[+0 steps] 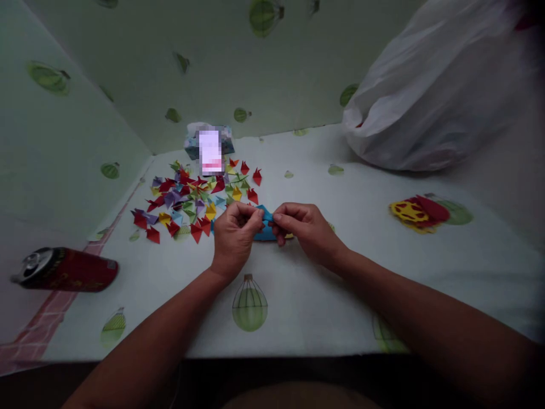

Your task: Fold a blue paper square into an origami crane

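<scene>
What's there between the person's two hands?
In the head view, blue paper is between the left hand and the right hand, pinched by the fingertips of both.

Looks like home; exact room unclear. Clock read from middle of white tabletop (pixel 204 318). Back wall (pixel 204 68) at 12 o'clock, left wall (pixel 51 125) at 10, and tabletop all carry green hot-air-balloon print (pixel 250 307), homely decoration. Household items about: tissue box (pixel 192 149) at 11 o'clock, red drink can (pixel 70 270) at 9, bulging white plastic bag (pixel 426 108) at 2. Dim light.
</scene>
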`<state>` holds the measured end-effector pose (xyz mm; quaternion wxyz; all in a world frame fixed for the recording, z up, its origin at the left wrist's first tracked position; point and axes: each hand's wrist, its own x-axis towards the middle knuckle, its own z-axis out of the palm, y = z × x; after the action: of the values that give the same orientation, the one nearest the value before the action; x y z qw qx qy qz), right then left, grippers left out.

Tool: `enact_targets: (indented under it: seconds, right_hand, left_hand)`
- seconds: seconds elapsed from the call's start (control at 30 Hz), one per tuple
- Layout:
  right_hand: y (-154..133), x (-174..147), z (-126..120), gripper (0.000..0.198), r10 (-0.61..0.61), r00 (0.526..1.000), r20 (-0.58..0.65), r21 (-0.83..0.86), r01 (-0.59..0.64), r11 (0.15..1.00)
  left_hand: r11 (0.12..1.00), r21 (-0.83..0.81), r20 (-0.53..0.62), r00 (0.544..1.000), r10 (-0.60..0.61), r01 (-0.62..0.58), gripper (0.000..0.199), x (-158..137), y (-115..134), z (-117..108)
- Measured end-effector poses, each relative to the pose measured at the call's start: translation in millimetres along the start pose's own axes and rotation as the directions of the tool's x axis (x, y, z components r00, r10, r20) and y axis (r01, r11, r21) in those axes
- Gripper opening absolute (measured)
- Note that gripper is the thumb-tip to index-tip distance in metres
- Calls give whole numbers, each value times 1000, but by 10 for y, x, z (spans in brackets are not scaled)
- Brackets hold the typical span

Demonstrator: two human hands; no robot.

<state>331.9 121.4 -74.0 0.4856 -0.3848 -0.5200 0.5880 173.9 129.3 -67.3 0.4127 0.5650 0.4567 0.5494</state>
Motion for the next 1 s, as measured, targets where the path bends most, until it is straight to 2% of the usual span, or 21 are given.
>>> enact_targets:
  seconds: [0.27, 0.43, 0.57, 1.0]
  right_hand:
    - [11, 1, -5, 29, -53, 998, 24, -64, 54, 996]
    - [4, 1, -5, 27, -55, 998, -32, -45, 54, 998]
    - [-14, 3, 0, 27, -67, 997, -38, -19, 67, 998]
    - [-17, -1, -4, 24, -69, 997, -38, -30, 68, 997]
  left_hand:
    - [999, 30, 12, 999, 42, -42, 16, -1, -20, -9]
    - [995, -97, 67, 998, 2, 5, 16, -8, -58, -5]
    - [978, -203, 68, 997, -38, 51, 19, -6, -77, 5]
    - [953, -294, 68, 996, -50, 68, 24, -16, -56, 18]
